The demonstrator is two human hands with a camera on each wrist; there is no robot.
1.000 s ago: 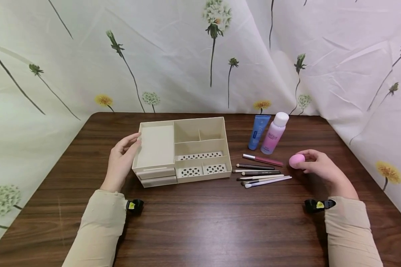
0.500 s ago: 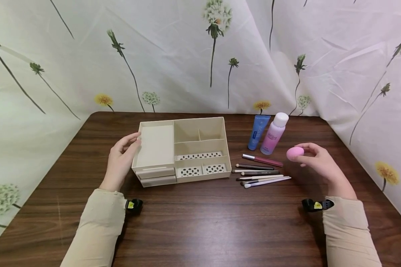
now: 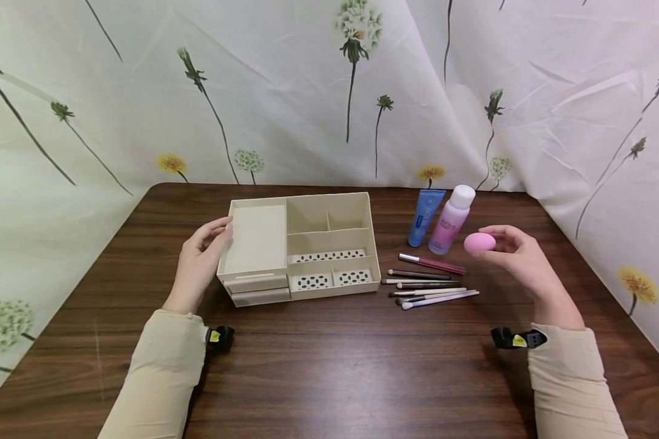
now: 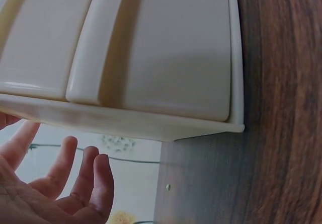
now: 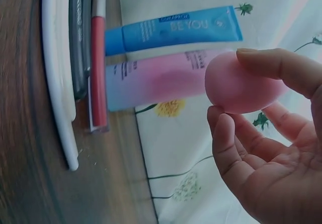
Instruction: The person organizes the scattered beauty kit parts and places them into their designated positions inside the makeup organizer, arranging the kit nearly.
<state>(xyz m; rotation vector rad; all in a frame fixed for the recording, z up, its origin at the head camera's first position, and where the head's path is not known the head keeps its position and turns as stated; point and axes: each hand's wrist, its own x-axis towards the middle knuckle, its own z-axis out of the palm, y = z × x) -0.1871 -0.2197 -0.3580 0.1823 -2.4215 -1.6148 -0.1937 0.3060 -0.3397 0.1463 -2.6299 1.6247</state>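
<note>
The pink sponge (image 3: pixel 479 244) is pinched between thumb and fingers of the right hand (image 3: pixel 529 271), seemingly clear of the table (image 3: pixel 335 378), with the pink bottle (image 3: pixel 449 225) toward its ten o'clock and the brushes (image 3: pixel 428 285) toward eight. Well apart at nine o'clock stands the cream organizer (image 3: pixel 252 238), the left hand (image 3: pixel 198 262) resting loose-fingered against its nine-o'clock wall. Carrying the sponge looks like the step in hand; the next move likely calls for a light pinch and clearance from the bottle.
</note>
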